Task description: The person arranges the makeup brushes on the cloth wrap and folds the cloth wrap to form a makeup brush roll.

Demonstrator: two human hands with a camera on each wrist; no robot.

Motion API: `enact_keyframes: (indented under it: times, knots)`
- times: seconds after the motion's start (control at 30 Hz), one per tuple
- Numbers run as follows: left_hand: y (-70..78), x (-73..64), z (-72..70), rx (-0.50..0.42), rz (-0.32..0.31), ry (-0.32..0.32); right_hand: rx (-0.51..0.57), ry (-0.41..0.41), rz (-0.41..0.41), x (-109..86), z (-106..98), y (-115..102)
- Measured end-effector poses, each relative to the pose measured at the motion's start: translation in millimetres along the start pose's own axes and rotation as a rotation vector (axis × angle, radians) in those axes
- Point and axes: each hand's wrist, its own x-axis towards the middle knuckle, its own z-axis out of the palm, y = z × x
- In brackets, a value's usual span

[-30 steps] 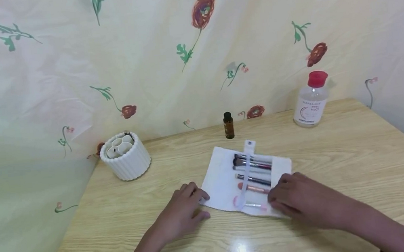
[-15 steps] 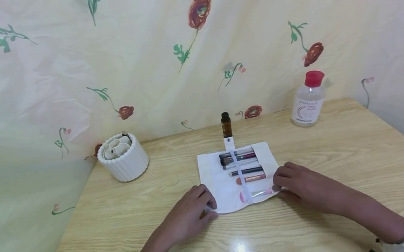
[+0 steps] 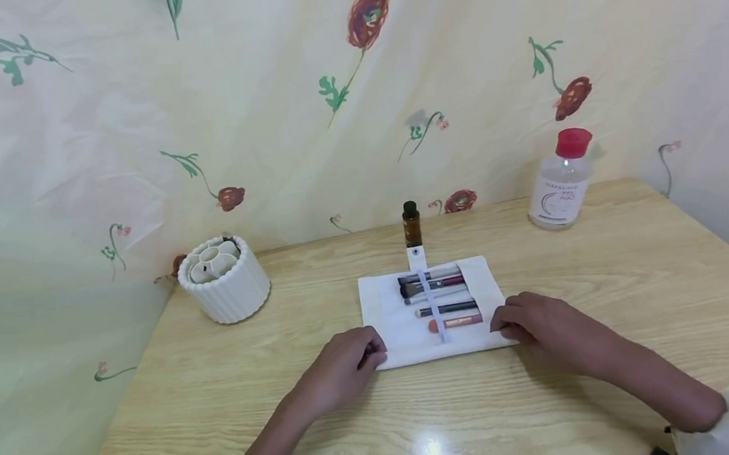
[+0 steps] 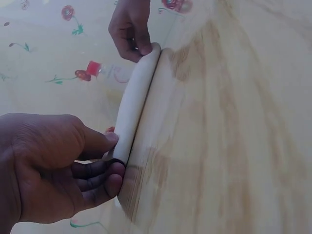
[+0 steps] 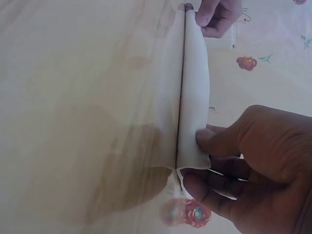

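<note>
A white fabric makeup brush roll (image 3: 401,330) lies spread on the wooden table, its near edge folded over. Several makeup brushes (image 3: 454,308) sit in it under a pale strap (image 3: 435,307), handle ends tucked into a pocket on the right. My left hand (image 3: 346,367) pinches the near left corner between thumb and fingers. At the near right corner, my right hand (image 3: 541,324) does the same. Both wrist views show the rounded fold of the roll (image 4: 134,105) stretched between the two hands. A snap tab (image 3: 416,257) points away at the far edge.
A small amber bottle (image 3: 412,224) with a black cap stands just behind the tab. Further right is a clear bottle (image 3: 559,190) with a red cap. A ribbed white holder (image 3: 232,291) stands at the left, near the flowered cloth (image 3: 275,119) behind the table.
The brush roll has turned straighter to the table's front. Its near edge has been folded away from me over the pink brush, which is now hidden. Both hands keep to the near corners.
</note>
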Motion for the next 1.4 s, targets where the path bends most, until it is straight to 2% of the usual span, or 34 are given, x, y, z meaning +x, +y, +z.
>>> enact_keyframes:
  times: [0.17,0.27,0.37,0.5,0.67,0.77,0.9,1.03,1.27,1.4]
  knots:
    - [-0.6,2.4,2.3,0.009,0.02,0.015,0.02,0.005,0.043,2.5,2,-1]
    - [0.1,1.3,2.9,0.041,0.047,0.034,-0.021,0.01,0.033,2.4,2,-3]
    - [0.1,-0.2,2.0,0.058,0.058,0.041,-0.082,0.009,0.0,1.9,2,-5]
    - [-1.9,-1.1,-0.4,0.049,0.048,0.01,-0.141,0.025,-0.068,0.2,0,-5]
    - [-5.1,0.2,-1.8,0.058,0.065,-0.019,-0.134,0.017,-0.125,-1.9,-1,-1]
    - [-6.0,0.6,-1.1,0.087,0.095,0.003,-0.11,-0.024,-0.106,-1.8,-1,0]
    - [-5.7,0.2,-0.5,0.102,0.096,0.036,-0.078,-0.057,-0.041,-0.9,-3,-2]
    - [-6.9,1.8,1.6,0.074,0.093,0.068,-0.033,-0.016,-0.016,-0.4,-1,0]
    - [-10.9,4.7,5.4,-0.04,0.074,0.108,-0.012,0.1,-0.014,1.1,5,7]
    - [-11.1,4.9,5.7,0.001,0.079,0.145,-0.049,0.113,-0.03,2.5,4,8]
